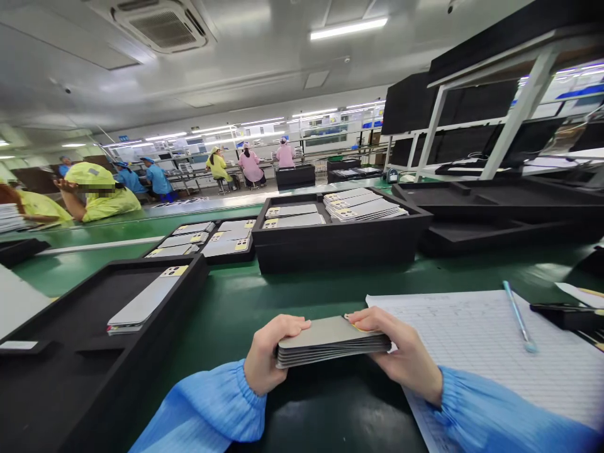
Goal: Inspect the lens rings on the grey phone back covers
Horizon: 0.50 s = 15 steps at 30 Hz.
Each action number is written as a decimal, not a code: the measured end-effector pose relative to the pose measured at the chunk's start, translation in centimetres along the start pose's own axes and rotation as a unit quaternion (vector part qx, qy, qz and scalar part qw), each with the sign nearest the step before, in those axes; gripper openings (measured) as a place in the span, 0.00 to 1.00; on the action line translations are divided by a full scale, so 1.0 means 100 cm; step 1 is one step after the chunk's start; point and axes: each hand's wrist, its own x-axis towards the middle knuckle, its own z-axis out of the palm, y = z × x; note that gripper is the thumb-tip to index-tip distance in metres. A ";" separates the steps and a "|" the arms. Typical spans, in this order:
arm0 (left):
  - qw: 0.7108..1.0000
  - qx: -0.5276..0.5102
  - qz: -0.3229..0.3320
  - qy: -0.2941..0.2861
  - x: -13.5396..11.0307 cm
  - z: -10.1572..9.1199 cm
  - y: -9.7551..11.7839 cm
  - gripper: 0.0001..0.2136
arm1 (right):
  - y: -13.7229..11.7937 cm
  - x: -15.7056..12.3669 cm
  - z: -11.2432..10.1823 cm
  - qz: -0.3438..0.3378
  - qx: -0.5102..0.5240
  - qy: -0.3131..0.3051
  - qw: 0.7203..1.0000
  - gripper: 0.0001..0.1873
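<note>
A stack of several thin grey phone back covers (pixel 330 340) is held flat just above the green work surface (pixel 236 302), near me. My left hand (pixel 268 355) grips its left end, fingers curled over the top. My right hand (pixel 401 352) clasps the right end, fingers lying across the top near a yellow sticker. Both sleeves are light blue.
A black foam tray (pixel 70 327) at left holds one cover (pixel 141 302). Stacked black trays (pixel 340 242) ahead carry more covers (pixel 363 204). A ruled paper sheet (pixel 495 352) with a blue pen (pixel 519 318) lies at right. Other workers (pixel 94 195) sit beyond the conveyor.
</note>
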 end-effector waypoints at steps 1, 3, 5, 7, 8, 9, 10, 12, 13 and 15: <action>0.999 0.005 0.037 -0.009 0.001 -0.003 0.002 0.12 | -0.003 0.000 -0.003 -0.020 -0.003 -0.015 1.000 0.11; 0.993 0.025 0.111 -0.042 0.004 -0.008 0.007 0.13 | -0.009 0.002 -0.011 -0.049 -0.019 -0.077 0.996 0.18; 0.976 0.067 0.189 -0.083 0.006 -0.010 0.016 0.12 | -0.016 0.004 -0.019 -0.060 -0.038 -0.160 0.984 0.30; 0.957 0.110 0.241 -0.114 0.008 -0.009 0.024 0.12 | -0.021 0.006 -0.026 -0.049 -0.045 -0.239 0.969 0.40; 0.953 0.122 0.249 -0.122 0.009 -0.008 0.027 0.11 | -0.023 0.007 -0.028 -0.038 -0.041 -0.269 0.962 0.44; 0.951 0.129 0.247 -0.131 0.010 -0.006 0.029 0.11 | -0.024 0.009 -0.029 -0.025 -0.036 -0.293 0.955 0.47; 0.952 0.131 0.245 -0.131 0.011 -0.004 0.030 0.10 | -0.025 0.010 -0.030 -0.011 -0.031 -0.316 0.948 0.49; 0.956 0.118 0.237 -0.125 0.011 -0.001 0.029 0.10 | -0.027 0.011 -0.030 0.013 -0.025 -0.343 0.939 0.51; 0.961 0.100 0.232 -0.115 0.011 0.001 0.027 0.10 | -0.029 0.011 -0.030 0.023 -0.022 -0.349 0.936 0.51; 0.969 0.056 0.218 -0.101 0.008 0.004 0.020 0.12 | -0.031 0.008 -0.030 0.034 -0.011 -0.357 0.933 0.51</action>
